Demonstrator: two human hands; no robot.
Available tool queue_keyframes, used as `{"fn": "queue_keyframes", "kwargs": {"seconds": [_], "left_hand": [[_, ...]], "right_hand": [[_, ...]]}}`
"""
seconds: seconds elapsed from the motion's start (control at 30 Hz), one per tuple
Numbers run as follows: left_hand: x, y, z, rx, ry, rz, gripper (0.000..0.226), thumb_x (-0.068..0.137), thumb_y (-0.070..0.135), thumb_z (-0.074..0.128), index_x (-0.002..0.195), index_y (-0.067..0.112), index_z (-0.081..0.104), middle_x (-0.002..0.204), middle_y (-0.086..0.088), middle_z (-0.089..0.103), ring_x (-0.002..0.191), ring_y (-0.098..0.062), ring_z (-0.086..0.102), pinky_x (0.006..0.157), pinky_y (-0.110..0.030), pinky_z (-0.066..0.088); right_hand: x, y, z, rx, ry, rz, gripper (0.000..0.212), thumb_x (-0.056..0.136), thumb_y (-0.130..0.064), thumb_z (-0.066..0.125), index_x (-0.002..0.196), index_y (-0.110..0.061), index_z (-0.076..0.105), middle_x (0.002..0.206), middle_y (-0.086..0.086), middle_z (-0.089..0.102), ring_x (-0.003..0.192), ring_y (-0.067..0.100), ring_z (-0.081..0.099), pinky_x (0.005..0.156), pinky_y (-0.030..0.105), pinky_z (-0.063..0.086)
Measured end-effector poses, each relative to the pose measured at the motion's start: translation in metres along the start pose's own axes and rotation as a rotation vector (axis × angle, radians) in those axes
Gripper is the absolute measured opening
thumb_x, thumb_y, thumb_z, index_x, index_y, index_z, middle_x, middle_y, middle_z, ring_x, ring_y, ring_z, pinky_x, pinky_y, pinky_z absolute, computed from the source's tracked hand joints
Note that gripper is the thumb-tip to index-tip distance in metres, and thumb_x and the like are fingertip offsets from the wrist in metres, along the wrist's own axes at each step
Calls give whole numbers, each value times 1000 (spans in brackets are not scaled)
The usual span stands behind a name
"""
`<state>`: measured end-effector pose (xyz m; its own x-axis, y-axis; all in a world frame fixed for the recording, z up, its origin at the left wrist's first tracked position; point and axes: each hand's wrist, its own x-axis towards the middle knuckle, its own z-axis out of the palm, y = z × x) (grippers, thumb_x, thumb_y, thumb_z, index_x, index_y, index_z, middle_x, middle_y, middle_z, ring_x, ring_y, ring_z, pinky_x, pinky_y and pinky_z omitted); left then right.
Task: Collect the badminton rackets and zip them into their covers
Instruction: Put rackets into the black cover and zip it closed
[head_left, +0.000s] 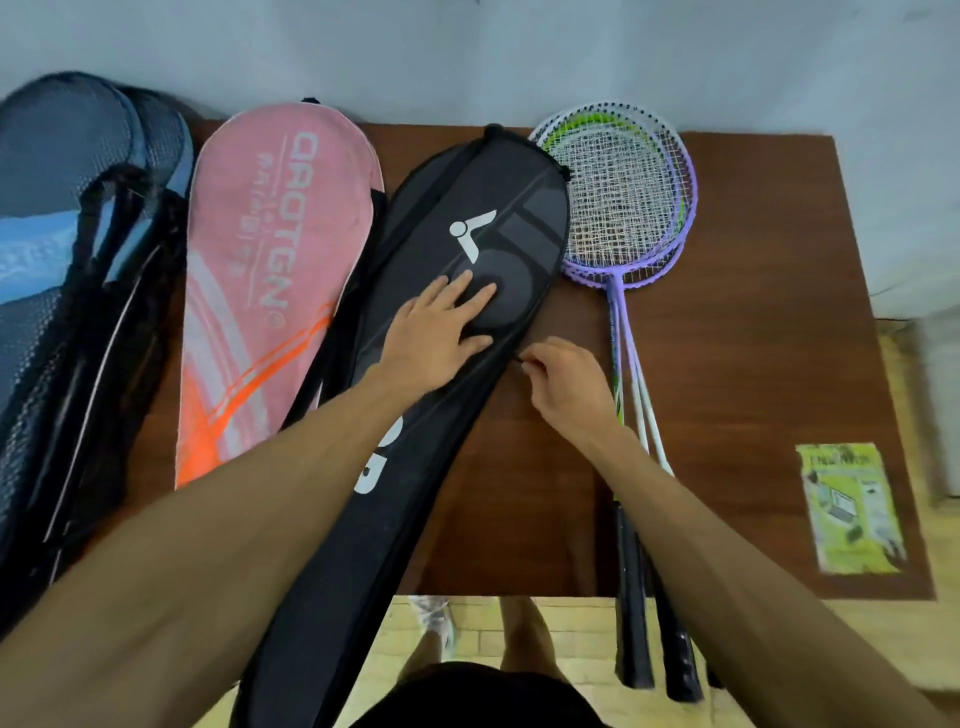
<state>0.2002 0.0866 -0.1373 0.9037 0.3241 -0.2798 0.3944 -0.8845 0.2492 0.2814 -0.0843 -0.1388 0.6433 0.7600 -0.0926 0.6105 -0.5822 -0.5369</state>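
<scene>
The black cover (405, 519) lies in the middle of the table (753, 260). The left hand (441, 322) presses flat on it, fingers spread, and the right hand (566, 384) pinches the zip pull (517, 358) at its right edge. The rackets (623, 197) lie just right of it, and the pink cover (280, 260) just left.

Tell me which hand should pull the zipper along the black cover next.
Right, probably. The right hand pinches the zipper pull at the edge of the black cover; the left hand lies flat on it, suited to steadying it.
</scene>
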Motion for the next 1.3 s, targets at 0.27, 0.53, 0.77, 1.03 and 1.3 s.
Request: {"fn": "queue_keyframes", "kwargs": {"seconds": [0.27,0.53,0.77,1.03,1.3], "left_hand": [[-108,-11,11,-178,72,117,48,87,38,58,135,33,50,145,5,44,134,-21,39,110,-44,32],[-140,-30,50,-35,76,266,56,85,32,68,136,19,51,145,-4,45,139,-28,34,111,-44,37],[-138,-32,60,-68,145,274,51,87,33,64,135,18,52,146,-3,45,140,-25,32,111,-43,36],[-150,-38,49,-263,1,268,46,99,16,44,145,17,37,159,1,18,148,-16,8,121,-32,7],[-219,-38,60,-25,-86,257,58,95,40,49,148,31,27,160,7,11,148,-16,1,118,-39,23]], "right_hand": [[-28,-17,14,109,126,184,17,87,-7,56,97,-10,70,97,9,67,90,28,62,81,31,44],[-61,-35,37,14,56,99,15,88,-7,55,95,-9,67,95,8,67,89,27,62,80,36,48],[-115,-63,77,6,78,74,15,92,-10,53,98,-9,67,95,8,67,88,27,62,79,36,49],[-132,-74,85,56,9,183,18,95,-14,48,101,-17,66,100,2,67,91,21,62,79,35,50],[-120,-66,70,52,3,254,15,91,-15,53,93,-18,68,98,1,67,92,20,61,78,31,47]]}}
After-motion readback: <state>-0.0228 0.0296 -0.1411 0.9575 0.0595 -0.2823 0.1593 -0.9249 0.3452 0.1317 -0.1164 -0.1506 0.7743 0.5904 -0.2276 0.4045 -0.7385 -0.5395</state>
